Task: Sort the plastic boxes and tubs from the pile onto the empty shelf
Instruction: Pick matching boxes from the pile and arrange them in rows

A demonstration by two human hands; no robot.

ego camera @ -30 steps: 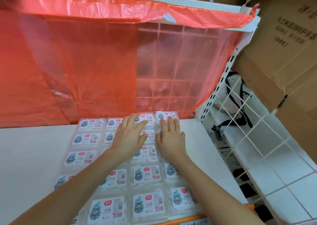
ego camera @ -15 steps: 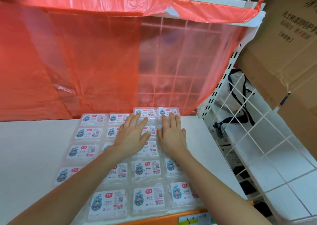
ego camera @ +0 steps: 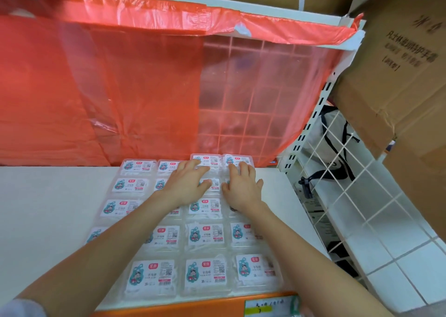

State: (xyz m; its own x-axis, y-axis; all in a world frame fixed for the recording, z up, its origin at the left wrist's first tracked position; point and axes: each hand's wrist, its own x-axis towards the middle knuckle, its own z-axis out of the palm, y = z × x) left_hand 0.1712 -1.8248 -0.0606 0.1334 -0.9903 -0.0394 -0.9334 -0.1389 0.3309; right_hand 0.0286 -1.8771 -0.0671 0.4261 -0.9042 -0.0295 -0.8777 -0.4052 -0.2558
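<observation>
From the head camera, a white shelf (ego camera: 48, 208) carries a grid of flat clear plastic boxes (ego camera: 206, 274), each with a white label showing a cartoon figure, a red tag and a barcode. The boxes lie side by side in rows running from the orange front edge (ego camera: 193, 304) of the shelf back to a red plastic sheet (ego camera: 120, 87) that hangs behind it. The two boxes at the right of the back row sit slightly further back than the two to their left. The left hand (ego camera: 185, 184) lies flat on the boxes near the back, its fingers straight and spread and its fingertips reaching the back row. The right hand (ego camera: 242, 188) lies just beside it, equally flat, with its fingertips on the rearmost right box. Neither hand grips anything. A wire grid (ego camera: 253, 87) shows through the thinner right part of the red sheet. A yellow-and-green price tag (ego camera: 268, 306) sits on the orange edge. To the right, behind a white wire mesh panel (ego camera: 350, 184), lies a white bag with black straps (ego camera: 333, 142), with cardboard cartons (ego camera: 398, 75) above it and a white tiled floor (ego camera: 398, 268) below.
</observation>
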